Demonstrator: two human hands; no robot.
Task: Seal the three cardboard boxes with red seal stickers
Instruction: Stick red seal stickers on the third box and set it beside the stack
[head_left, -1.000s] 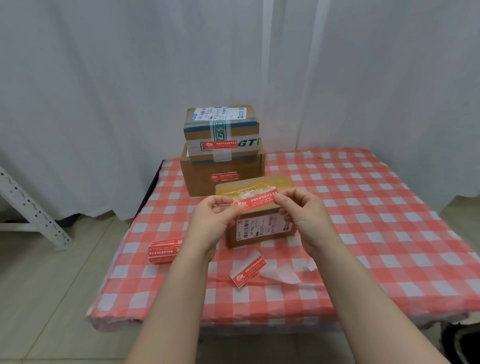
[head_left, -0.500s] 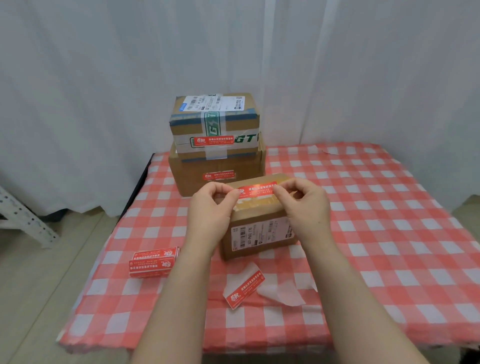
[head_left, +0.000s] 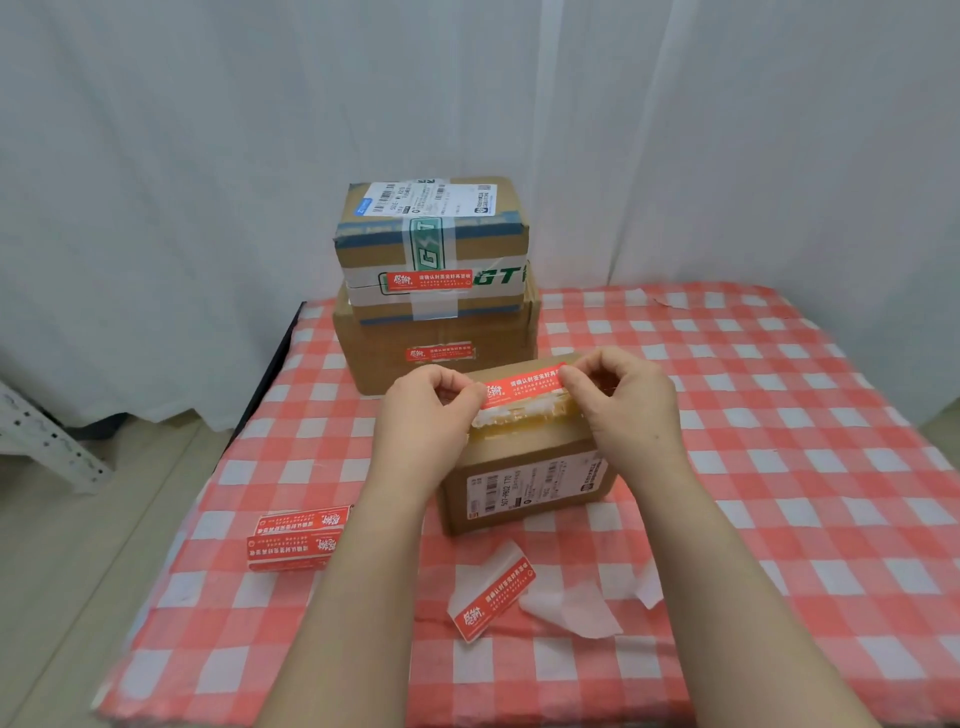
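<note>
A small cardboard box (head_left: 524, 483) stands near the table's middle, a shipping label on its front. Over its taped top I stretch a red seal sticker (head_left: 522, 387). My left hand (head_left: 426, 415) pinches the sticker's left end and my right hand (head_left: 623, 410) pinches its right end. I cannot tell whether the sticker touches the box top. Behind, a taped box (head_left: 431, 244) with a red sticker (head_left: 430, 280) sits on a larger brown box (head_left: 384, 358) that also bears a red sticker (head_left: 440, 353).
A stack of red seal stickers (head_left: 296, 538) lies at the front left on the red-checked tablecloth (head_left: 779, 467). One loose sticker (head_left: 493, 597) and peeled white backing papers (head_left: 576, 608) lie in front of the small box. White curtains hang behind; a metal rack leg (head_left: 47, 447) stands left.
Both hands carried the stretched sticker from in front of the small box up over its top. The camera moved closer and tilted down.
</note>
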